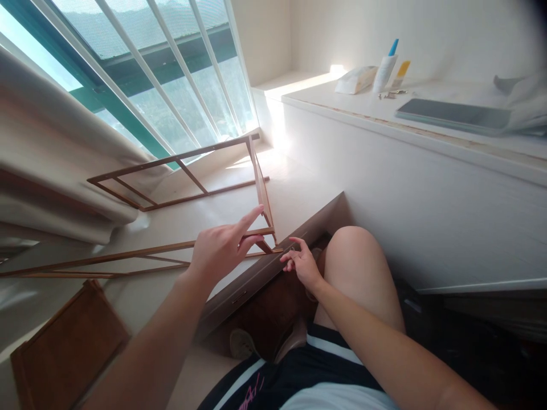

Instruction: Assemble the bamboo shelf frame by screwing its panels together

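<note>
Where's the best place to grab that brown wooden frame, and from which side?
Probably the upper near rail of the wooden frame, from the near side, fingers over and thumb under: it is slim and straight, with open space beyond for fingers to curl into. The left hand is at one end.

The left hand (219,249) extends 1 index finger (251,218), while the right hand (304,266) bends its fingers (298,244) loosely.

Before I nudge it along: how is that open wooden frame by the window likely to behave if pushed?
The wooden frame is probably light for its size, being slim bars around open gaps. It should feel fairly stiff lengthwise, though its long, thin sides may let it twist.
</note>
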Action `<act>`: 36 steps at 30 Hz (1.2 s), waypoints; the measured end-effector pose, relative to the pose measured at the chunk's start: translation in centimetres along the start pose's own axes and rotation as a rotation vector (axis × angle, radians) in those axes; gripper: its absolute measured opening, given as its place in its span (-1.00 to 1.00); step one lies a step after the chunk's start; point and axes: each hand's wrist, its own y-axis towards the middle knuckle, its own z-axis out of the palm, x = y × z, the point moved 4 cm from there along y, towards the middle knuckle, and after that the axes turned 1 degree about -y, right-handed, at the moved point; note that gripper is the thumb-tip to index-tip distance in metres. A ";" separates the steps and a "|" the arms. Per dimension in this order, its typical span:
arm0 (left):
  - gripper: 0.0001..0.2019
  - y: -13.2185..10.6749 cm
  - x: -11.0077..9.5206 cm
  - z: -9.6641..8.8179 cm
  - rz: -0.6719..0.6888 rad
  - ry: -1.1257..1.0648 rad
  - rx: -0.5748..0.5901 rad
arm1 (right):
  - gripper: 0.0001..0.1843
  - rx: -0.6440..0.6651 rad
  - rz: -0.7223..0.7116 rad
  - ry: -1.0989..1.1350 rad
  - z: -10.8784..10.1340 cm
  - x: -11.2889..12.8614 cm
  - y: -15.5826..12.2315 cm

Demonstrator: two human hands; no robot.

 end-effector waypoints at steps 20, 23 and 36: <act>-0.55 0.1 0.1 0.0 -0.038 -0.012 0.005 | -0.64 -0.060 -0.050 -0.060 -2.3 2.1 3.0; -0.55 0.1 0.3 0.1 -0.045 0.008 0.006 | -0.64 -0.041 -0.196 -0.440 -3.2 5.1 6.2; -0.56 1.3 0.8 0.4 -0.043 -0.004 0.003 | -0.77 0.006 -0.413 -1.341 -2.8 9.9 18.6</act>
